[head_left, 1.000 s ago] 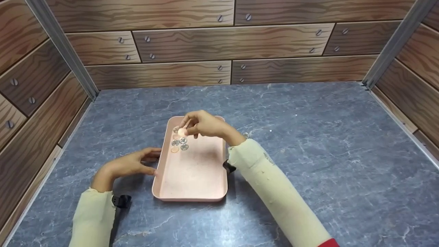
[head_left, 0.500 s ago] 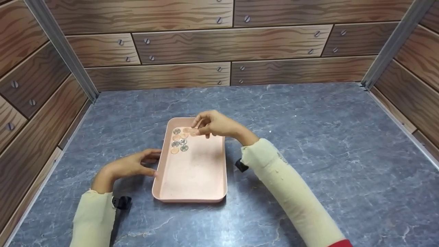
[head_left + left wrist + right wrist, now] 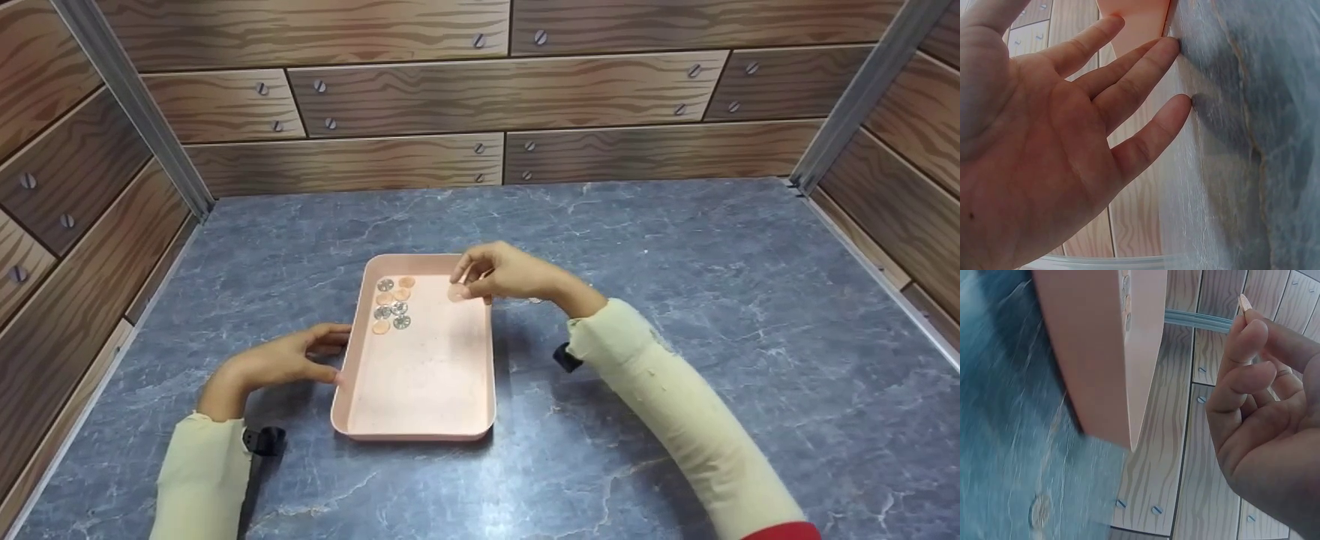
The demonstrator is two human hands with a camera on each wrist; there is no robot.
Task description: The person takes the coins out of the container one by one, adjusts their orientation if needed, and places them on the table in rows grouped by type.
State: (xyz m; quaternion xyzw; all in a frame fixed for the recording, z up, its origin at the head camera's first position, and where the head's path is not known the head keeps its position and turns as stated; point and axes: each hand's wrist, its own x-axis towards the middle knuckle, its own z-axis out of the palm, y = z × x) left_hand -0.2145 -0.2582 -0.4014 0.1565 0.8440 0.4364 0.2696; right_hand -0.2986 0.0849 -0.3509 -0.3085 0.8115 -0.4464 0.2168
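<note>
A pink tray [image 3: 420, 390] lies on the grey stone table, with several silver and copper coins [image 3: 394, 304] clustered in its far left corner. My right hand [image 3: 465, 281] hovers over the tray's far right part and pinches a copper coin [image 3: 456, 292] between thumb and fingertips. The right wrist view shows that coin [image 3: 1244, 302] edge-on at the fingertips, beside the tray [image 3: 1100, 354]. My left hand [image 3: 330, 352] rests on the table against the tray's left rim with its fingers straight. In the left wrist view its fingertips [image 3: 1171, 48] touch the table by the tray.
Wood-patterned walls [image 3: 480, 97] close in the table at the back and on both sides. A single silver coin [image 3: 1041, 512] lies on the table outside the tray, seen in the right wrist view. Bare table [image 3: 712, 262] stretches to the right of the tray.
My right hand has lifted a copper coin from the coin cluster and carried it rightward across the tray. The left hand and tray have stayed put.
</note>
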